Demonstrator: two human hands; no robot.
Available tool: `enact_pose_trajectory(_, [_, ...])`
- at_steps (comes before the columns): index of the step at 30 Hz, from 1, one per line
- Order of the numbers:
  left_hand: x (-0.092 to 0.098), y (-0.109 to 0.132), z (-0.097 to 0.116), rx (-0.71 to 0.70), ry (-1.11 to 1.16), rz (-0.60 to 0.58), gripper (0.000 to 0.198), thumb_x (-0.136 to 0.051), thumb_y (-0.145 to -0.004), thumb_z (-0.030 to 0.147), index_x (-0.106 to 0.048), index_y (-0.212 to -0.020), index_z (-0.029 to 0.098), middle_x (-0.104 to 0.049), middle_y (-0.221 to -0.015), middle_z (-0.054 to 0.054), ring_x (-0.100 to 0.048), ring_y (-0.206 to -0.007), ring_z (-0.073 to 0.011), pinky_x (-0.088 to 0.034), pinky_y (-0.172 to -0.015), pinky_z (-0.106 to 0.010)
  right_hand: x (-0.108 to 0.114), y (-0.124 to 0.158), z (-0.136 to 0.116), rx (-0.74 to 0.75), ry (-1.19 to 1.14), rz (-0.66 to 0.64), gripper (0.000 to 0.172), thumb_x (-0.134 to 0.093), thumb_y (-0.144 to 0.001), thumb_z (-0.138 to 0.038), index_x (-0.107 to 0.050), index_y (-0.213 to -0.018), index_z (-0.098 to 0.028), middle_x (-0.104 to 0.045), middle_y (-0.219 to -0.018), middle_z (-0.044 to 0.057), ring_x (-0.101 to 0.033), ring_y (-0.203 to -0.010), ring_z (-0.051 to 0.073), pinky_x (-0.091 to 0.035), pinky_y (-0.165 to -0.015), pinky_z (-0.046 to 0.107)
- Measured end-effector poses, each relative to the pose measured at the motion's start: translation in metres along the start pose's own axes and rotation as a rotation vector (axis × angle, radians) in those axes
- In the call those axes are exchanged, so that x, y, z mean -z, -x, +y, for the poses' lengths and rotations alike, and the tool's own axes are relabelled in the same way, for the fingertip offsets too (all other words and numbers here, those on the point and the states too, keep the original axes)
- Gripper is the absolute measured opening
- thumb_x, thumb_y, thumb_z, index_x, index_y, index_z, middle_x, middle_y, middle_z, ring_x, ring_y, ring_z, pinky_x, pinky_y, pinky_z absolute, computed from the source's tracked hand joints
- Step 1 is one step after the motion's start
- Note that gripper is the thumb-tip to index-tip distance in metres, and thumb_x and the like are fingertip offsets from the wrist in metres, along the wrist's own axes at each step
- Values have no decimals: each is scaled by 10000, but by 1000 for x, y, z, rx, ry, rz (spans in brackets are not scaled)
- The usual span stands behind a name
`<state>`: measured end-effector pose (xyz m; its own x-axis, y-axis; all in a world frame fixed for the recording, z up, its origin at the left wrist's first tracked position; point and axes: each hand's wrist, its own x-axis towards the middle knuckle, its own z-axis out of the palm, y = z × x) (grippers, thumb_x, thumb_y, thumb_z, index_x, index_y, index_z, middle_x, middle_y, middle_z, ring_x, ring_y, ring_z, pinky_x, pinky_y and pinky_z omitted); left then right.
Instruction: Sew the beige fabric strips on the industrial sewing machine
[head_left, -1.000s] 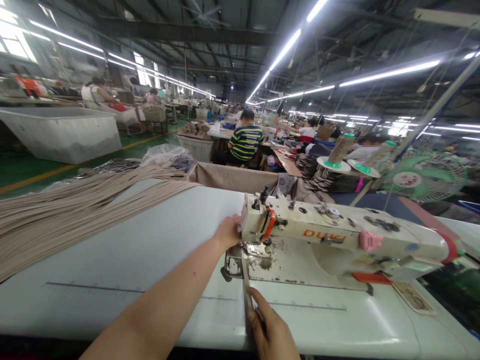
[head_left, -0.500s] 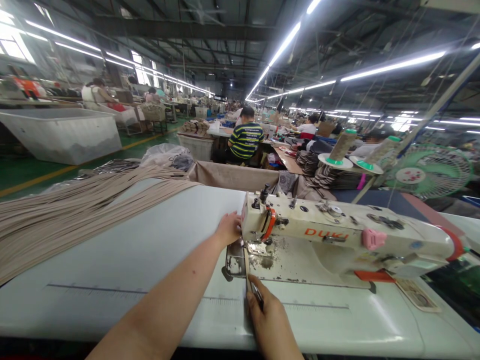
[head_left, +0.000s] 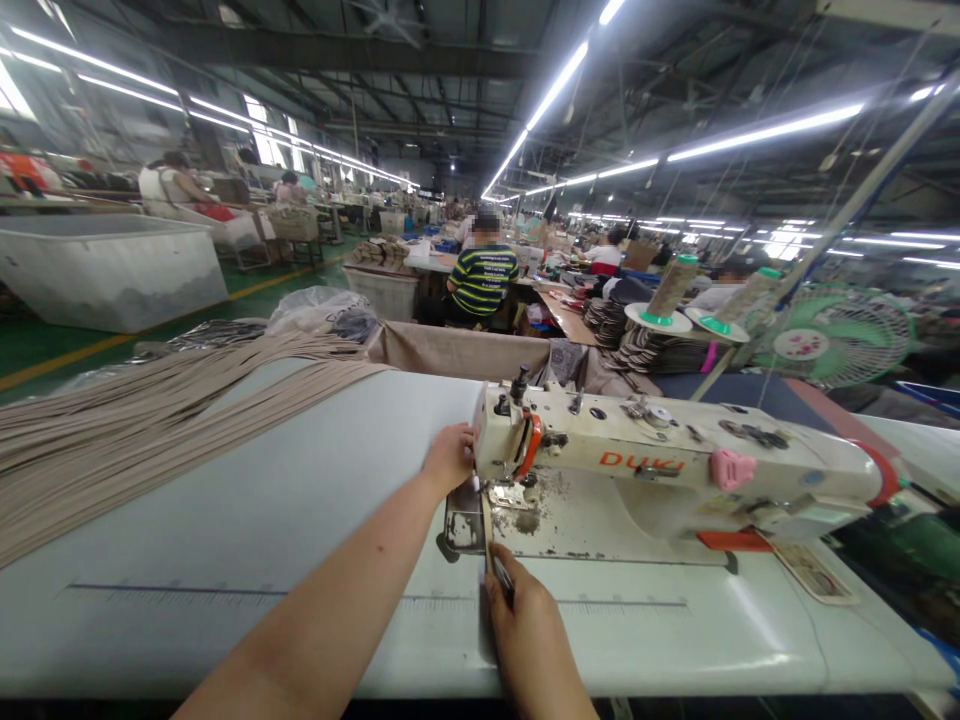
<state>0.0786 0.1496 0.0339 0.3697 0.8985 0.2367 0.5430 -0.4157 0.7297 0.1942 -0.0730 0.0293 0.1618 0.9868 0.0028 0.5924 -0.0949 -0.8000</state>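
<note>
A white sewing machine (head_left: 615,450) stands on the pale table (head_left: 300,500). My left hand (head_left: 450,455) reaches to the left end of its head, behind the needle area; its fingertips are partly hidden there, so what they hold cannot be made out. In front of the needle, my right hand (head_left: 514,600) is closed on a narrow beige strip (head_left: 488,535), which runs toward the presser foot. A small dark metal tool also shows between its thumb and fingers. Many long beige strips (head_left: 187,430) lie in a bundle at the left of the table.
Two thread cones (head_left: 670,290) and a green fan (head_left: 832,335) stand behind the machine. Beyond the table are a fabric-lined bin (head_left: 457,350) and a seated person in a striped shirt (head_left: 484,280). A large white tub (head_left: 112,270) is at left.
The view has shifted slightly, so the machine and table sit a little further left. Both hands keep nearly the same places at the machine.
</note>
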Motion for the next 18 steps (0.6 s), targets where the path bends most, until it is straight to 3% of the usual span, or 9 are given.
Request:
enact_pose_trajectory(8, [0, 2, -10, 164, 172, 107, 55, -683, -757, 161, -720, -728, 189, -763, -1053, -67, -662, -1020, -217, -485, -936, -332, 4, -1, 4, 101, 103, 124, 476, -426, -1012, -359, -657, -1351, -117, -715, -1184, 195, -709, -1081, 321, -561, -972, 451])
enact_pose_trajectory(13, [9, 19, -14, 317, 389, 204, 300, -664, -802, 459, -649, -683, 184, -623, -645, 6, -615, -724, -199, -442, -662, -291, 8, 8, 11, 198, 4, 237, 359, -525, -999, -357, -680, -1265, -173, -671, -1174, 154, -662, -1118, 271, -534, -1016, 400])
enact_pose_trajectory(15, [12, 30, -14, 343, 507, 216, 377, -681, -767, 552, -624, -706, 185, -619, -643, 14, -611, -690, -187, -457, -648, -290, 10, 11, 7, 225, -59, 269, 322, -536, -1003, -378, -692, -1201, -177, -663, -1177, 153, -643, -1129, 265, -518, -1030, 397])
enact_pose_trajectory(18, [17, 50, -12, 343, 688, 222, 426, -710, -724, 596, -553, -720, 200, -676, -730, -19, -682, -775, -197, -549, -762, -320, 10, 14, -4, 227, -161, 216, 299, -536, -1008, -433, -712, -1064, -197, -685, -1083, 120, -644, -1051, 250, -519, -974, 375])
